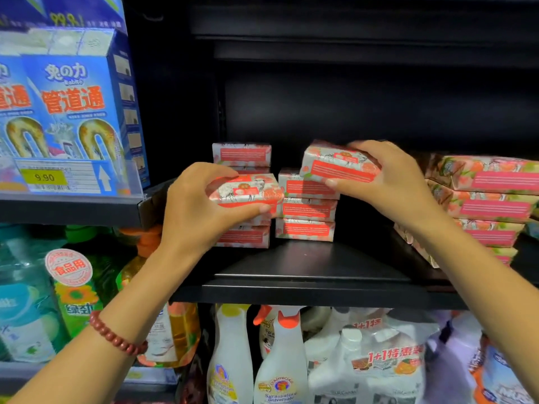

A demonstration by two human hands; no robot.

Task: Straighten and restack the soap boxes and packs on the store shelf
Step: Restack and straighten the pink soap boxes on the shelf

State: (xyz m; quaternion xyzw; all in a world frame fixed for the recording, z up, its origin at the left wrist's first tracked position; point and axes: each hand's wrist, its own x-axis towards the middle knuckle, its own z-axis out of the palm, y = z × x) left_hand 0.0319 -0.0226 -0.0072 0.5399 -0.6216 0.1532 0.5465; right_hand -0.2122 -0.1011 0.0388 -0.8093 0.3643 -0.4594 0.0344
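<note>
Soap boxes (248, 191) in both hands (198, 205), at stacks (306, 211).

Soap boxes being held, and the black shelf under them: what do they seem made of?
Left soap box and right soap box: printed paperboard or paper wrap, slight gloss; crisp folded edges, flat faces. Shelf: probably painted metal, matte black, with a thin straight front lip catching light.

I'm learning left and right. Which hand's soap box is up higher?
The soap box in the right hand, tilted above the middle stack; the left hand holds its box lower.
</note>
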